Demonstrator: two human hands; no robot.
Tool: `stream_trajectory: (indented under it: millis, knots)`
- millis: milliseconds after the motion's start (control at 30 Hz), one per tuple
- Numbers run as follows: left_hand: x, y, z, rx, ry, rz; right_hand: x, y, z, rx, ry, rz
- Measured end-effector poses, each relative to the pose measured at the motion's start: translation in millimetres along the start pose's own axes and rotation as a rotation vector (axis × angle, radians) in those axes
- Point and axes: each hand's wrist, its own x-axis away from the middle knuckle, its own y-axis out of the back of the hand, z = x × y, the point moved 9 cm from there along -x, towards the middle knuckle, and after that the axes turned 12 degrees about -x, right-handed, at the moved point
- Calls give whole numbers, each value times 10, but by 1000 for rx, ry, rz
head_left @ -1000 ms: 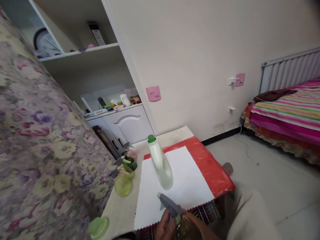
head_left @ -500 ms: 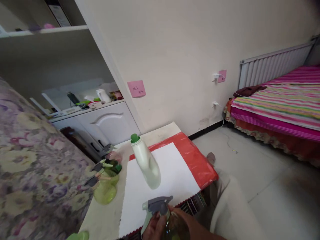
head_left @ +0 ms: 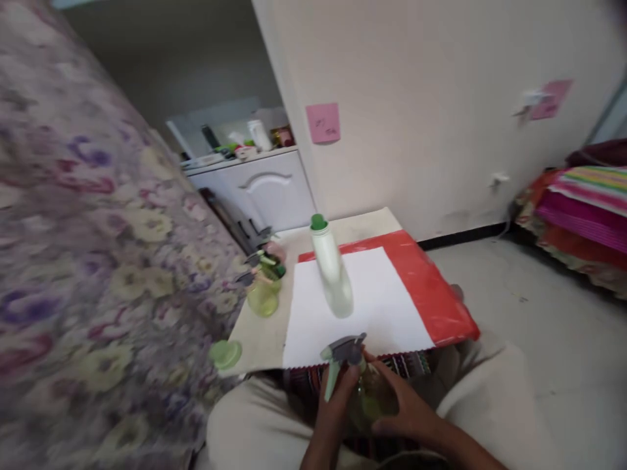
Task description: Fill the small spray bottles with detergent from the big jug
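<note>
A spray bottle with a grey and pale-green trigger head is held over my lap, at the table's near edge. My left hand is closed at its neck, just below the trigger head. My right hand wraps round the clear, yellowish body from the right. Beyond them, a tall pale-green bottle with a dark-green top stands upright on a white sheet. The lower part of the spray bottle is partly hidden by my hands.
More spray bottles stand at the table's left edge, with a green cap at the near left corner. Red plastic lies under the sheet's right side. A floral curtain hangs close on the left, and a bed stands at right.
The view has swung left and down, so the table sits farther right and my lap shows. Both hands stay on the spray bottle, with more of them visible now.
</note>
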Motion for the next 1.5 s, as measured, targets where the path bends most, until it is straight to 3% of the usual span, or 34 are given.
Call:
stream_trajectory:
  millis: [167,333,600,900,1233,1500]
  knots:
    - [20,-57,-121,36,-149,-18,79,106,-298,164,-110,-37]
    - [56,-55,-87,86,-211,26,117,168,-368,283,-111,-50]
    - [75,-23,-160,69,-280,-55,192,260,-477,313,-137,-78]
    - [118,-52,-589,24,-290,-123,220,424,-453,373,-118,-128]
    - [-82,336,-1139,-40,-496,-315,124,526,-439,396,-110,-226]
    - [-67,476,-1390,-13,-582,-305,45,643,-410,388,-116,-251]
